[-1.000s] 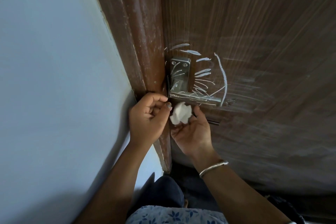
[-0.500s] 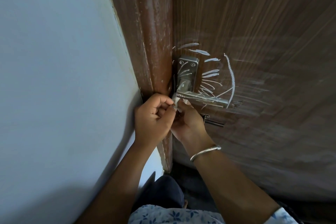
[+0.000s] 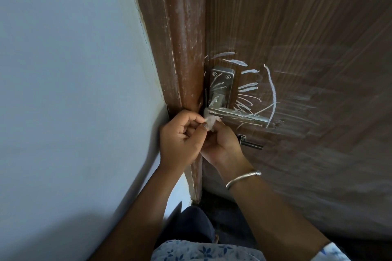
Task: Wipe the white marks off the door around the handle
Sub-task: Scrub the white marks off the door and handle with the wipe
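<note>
Brown wood-grain door (image 3: 297,27) fills the right of the view. A reddish-brown door frame (image 3: 182,48) stands to its left, with a pale wall (image 3: 74,91) beyond.

White marks (image 3: 272,91): short strokes and one long curved line ring the metal handle (image 3: 239,115). Some strokes cross the backplate (image 3: 222,85) and run along the lever itself. Fainter smeared streaks trail off to the right.

Wad (image 3: 209,119): small, crumpled, white, just under the pivot end of the lever on the frame side. It appears to touch the lever's underside.

Left hand (image 3: 180,140): fingers curled, thumb and forefinger pinching the wad's near edge.

Right hand (image 3: 222,146): below the wad, back toward the camera, fingers curled up round it. Its fingertips are hidden. The two hands touch each other.

Silver bangle (image 3: 242,178) on the right wrist. Small dark bolt (image 3: 251,144) on the door just below the handle, beside the right hand.
</note>
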Motion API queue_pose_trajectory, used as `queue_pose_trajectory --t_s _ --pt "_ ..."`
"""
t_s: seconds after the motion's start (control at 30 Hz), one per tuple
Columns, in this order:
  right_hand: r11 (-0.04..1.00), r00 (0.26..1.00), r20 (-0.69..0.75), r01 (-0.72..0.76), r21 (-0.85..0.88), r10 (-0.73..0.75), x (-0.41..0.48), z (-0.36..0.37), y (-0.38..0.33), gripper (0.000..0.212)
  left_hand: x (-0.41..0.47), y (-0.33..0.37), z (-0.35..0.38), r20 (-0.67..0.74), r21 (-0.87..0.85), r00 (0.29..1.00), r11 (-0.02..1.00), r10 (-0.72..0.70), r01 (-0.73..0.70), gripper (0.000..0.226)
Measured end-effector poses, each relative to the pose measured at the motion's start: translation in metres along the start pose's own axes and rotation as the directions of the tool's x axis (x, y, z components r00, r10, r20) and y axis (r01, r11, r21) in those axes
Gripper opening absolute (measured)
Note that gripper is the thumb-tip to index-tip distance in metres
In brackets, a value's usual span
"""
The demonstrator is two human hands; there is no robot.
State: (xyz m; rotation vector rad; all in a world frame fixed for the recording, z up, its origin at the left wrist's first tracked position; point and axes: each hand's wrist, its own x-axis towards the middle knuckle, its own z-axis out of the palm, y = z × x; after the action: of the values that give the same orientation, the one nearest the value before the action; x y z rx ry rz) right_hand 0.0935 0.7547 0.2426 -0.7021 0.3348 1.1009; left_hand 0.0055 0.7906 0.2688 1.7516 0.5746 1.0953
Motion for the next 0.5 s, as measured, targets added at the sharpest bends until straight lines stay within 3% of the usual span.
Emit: queue_pose_trajectory --t_s 0.13,0.27,0.4,0.5 --pt "0.997 0.999 0.027 0.027 -0.069 -0.025 -0.007 0.005 0.001 0.013 -0.003 -0.004 0.0 0.014 0.14 0.997 0.987 0.073 -0.075 0.018" --pt "0.992 0.998 0.008 0.061 -0.113 -0.061 -0.01 0.007 0.001 0.019 -0.013 -0.007 0.002 0.064 0.4 0.984 0.899 0.165 -0.177 0.013" --pt "0.984 0.993 0.036 0.113 -0.136 -0.109 -0.006 0.002 0.007 0.027 -0.02 -0.001 0.007 0.097 0.461 0.983 0.868 0.157 -0.184 0.027" --pt "0.944 0.981 0.038 0.193 -0.267 -0.19 -0.008 -0.006 0.008 0.026 -0.021 0.003 0.011 0.101 0.451 0.984 0.875 0.144 -0.174 0.027"
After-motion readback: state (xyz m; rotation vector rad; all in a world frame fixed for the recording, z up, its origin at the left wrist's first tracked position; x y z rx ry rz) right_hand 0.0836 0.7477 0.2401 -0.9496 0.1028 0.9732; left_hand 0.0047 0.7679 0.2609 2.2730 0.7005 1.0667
